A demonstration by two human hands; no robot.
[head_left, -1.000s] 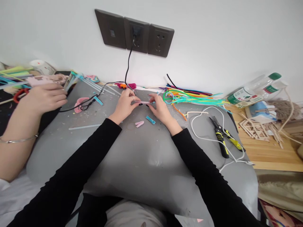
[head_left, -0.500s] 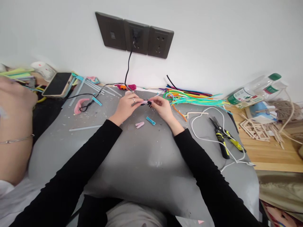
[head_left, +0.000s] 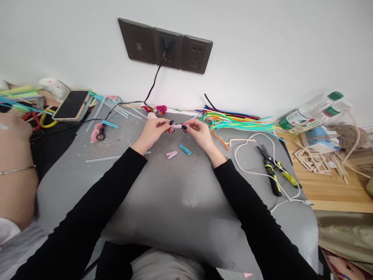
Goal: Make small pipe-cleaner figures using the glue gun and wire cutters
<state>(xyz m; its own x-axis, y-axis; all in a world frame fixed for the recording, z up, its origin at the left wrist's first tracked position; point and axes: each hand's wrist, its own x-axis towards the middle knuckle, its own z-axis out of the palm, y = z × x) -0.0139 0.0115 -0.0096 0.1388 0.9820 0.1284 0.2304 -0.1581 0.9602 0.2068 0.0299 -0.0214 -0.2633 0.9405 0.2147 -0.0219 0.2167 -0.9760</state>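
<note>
Between my two hands is a short pale pink strip (head_left: 177, 126), which looks like a piece of pipe cleaner. My left hand (head_left: 154, 131) pinches its left end and wears a ring. At the other end, the fingertips of my right hand (head_left: 198, 134) are closed on it. Just below the hands, on the grey mat (head_left: 175, 194), lie a folded pale pink piece (head_left: 171, 154) and a small blue clip (head_left: 185, 149). My fingers hide both ends of the strip.
Pipe cleaners (head_left: 239, 122) lie in a bundle along the wall. Yellow-black pliers (head_left: 272, 171) and a white cord (head_left: 243, 167) are at right, near bottles (head_left: 309, 112). At left are a phone (head_left: 72, 105), glue sticks (head_left: 103, 159), a black cable (head_left: 128, 102) and another person's arm (head_left: 17, 167).
My left hand has shifted slightly left and turned, showing more of the pink strip. The black cable and the blue clip at left have moved. The other person's arm has drawn lower.
</note>
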